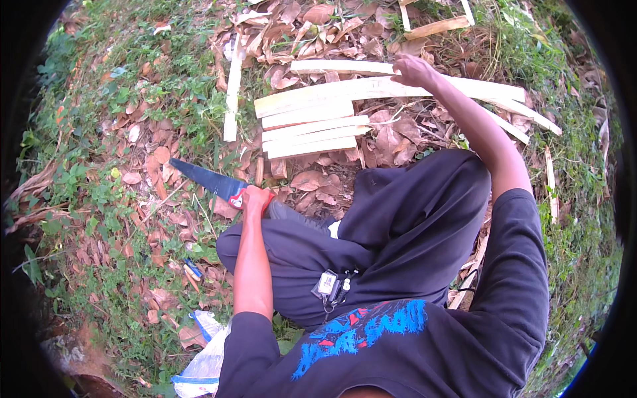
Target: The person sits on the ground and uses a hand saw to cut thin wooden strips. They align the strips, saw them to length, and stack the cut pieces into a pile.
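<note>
My left hand (255,198) grips the red handle of a hand saw (202,178), whose dark blade points away to the left over dry leaves. My right hand (415,70) reaches forward and rests its fingers on a long pale wooden plank (345,88). That plank lies at the far end of a row of several similar light planks (312,129) set side by side on the ground. I am squatting, with my dark-trousered knees (398,212) between my two arms.
A separate narrow plank (231,99) lies to the left of the row. More split wood strips (524,116) trail off to the right. Dry leaves and low weeds cover the ground. A white plastic bag (202,365) lies at lower left.
</note>
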Tool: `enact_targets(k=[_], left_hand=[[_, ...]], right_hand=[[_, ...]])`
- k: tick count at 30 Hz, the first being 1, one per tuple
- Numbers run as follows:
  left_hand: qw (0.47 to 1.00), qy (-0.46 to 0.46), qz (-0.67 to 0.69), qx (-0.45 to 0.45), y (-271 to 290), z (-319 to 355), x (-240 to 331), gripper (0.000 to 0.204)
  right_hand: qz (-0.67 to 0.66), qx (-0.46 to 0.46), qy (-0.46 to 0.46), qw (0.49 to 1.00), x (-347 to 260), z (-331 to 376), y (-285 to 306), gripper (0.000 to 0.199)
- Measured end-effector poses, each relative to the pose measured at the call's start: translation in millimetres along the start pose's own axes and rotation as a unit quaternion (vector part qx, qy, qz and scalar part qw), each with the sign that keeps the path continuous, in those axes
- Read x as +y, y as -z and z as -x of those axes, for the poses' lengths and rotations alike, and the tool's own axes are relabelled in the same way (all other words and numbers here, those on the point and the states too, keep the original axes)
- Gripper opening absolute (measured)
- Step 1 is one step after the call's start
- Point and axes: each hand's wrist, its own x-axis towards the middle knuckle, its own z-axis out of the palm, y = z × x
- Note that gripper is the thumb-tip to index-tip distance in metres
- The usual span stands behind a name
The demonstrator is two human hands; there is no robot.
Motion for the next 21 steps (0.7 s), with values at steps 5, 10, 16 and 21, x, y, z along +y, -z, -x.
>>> enact_targets(k=[5,10,16,21], left_hand=[[0.998,0.053,0.001,-0.022,18.9,18.8,7.3,0.044],[0.977,0.112,0.07,0.168,70.3,63.9,15.7,0.046],[0.744,-0.012,0.598,0.297,149.8,131.7,-17.8,0.031],[0.528,-0.181,0.776,0.295,163.5,215.4,53.6,0.032]], right_hand=[[-0.062,-0.099,-0.012,0.993,-18.9,-1.1,15.5,0.043],[0.003,0.072,-0.04,0.997,-14.1,-13.0,-22.1,0.058],[0.005,0.073,-0.106,0.992,-35.9,-34.2,-25.3,0.063],[-0.025,0.077,-0.051,0.995,-46.1,-38.9,-9.8,0.049]])
